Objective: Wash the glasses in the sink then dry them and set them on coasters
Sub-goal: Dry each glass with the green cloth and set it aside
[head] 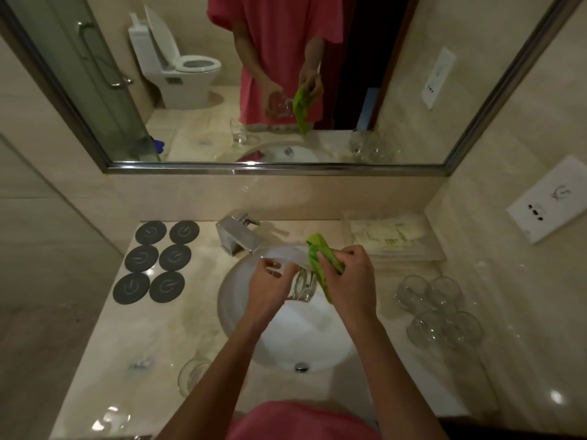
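Over the white sink, my left hand grips a clear glass lying on its side. My right hand pinches a green cloth against the glass's open end. Several dark round coasters lie in two rows on the counter at the left, with nothing on them. A cluster of several clear glasses stands on the counter at the right. One more glass stands at the sink's near left.
A chrome faucet sits behind the sink. A clear tray of white packets rests at the back right. The mirror covers the wall above. A wall socket is at the right.
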`<state>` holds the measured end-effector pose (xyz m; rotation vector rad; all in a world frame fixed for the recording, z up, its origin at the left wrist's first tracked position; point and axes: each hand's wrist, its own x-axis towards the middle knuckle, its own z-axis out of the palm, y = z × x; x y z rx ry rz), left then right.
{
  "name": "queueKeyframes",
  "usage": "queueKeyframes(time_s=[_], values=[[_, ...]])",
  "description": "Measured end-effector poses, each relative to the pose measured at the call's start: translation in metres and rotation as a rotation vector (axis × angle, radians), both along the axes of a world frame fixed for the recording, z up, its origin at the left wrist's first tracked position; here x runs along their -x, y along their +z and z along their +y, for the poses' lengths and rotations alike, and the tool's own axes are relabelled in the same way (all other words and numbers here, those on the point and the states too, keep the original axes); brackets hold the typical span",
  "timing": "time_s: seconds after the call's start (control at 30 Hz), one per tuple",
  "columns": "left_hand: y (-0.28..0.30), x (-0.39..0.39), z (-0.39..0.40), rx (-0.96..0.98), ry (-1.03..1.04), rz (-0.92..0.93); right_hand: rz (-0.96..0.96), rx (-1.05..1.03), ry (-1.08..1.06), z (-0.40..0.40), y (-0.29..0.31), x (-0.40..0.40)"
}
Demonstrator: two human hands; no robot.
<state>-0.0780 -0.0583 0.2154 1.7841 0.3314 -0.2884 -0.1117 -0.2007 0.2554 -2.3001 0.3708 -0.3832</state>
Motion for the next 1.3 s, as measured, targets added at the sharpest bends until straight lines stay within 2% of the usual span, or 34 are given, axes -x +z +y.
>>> queueKeyframes(time_s=[0.1, 0.3, 0.47, 0.57, 0.73, 0.83, 0.97, 1.07, 1.17, 1.3], values=[[0.007, 0.002, -0.002, -0.088, 0.001, -0.116, 0.013, -0.123, 0.034, 0.008, 0.007, -0.003], [0.021, 0.003, -0.002, -0.025, 0.103, -0.158, 0.175, -0.322, 0.159, 0.021, 0.02, -0.005], [0.034, 0.002, 0.004, -0.005, 0.102, -0.157, 0.119, -0.105, 0.276, 0.02, 0.013, -0.007], [0.037, 0.0, 0.005, 0.094, 0.103, -0.162, -0.053, 0.181, 0.245, 0.026, 0.003, -0.003], [0.053, -0.003, 0.002, 0.305, 0.107, -0.091, -0.436, 0.195, 0.351, 0.036, -0.016, 0.0], [0.058, -0.004, 0.004, 0.384, 0.071, -0.064, -0.524, 0.218, 0.4, 0.033, -0.02, -0.007], [0.062, -0.005, 0.0, 0.349, 0.105, -0.073, -0.584, 0.206, 0.389, 0.029, -0.021, -0.016], [0.064, -0.002, -0.002, 0.247, 0.104, -0.18, -0.458, -0.029, 0.264, 0.039, -0.012, -0.018], [0.064, 0.003, -0.002, 0.126, 0.074, -0.314, -0.191, -0.403, 0.161, 0.042, 0.013, -0.023], [0.062, 0.009, -0.001, 0.013, -0.008, -0.441, 0.339, -0.462, 0.259, 0.018, 0.04, -0.045]])
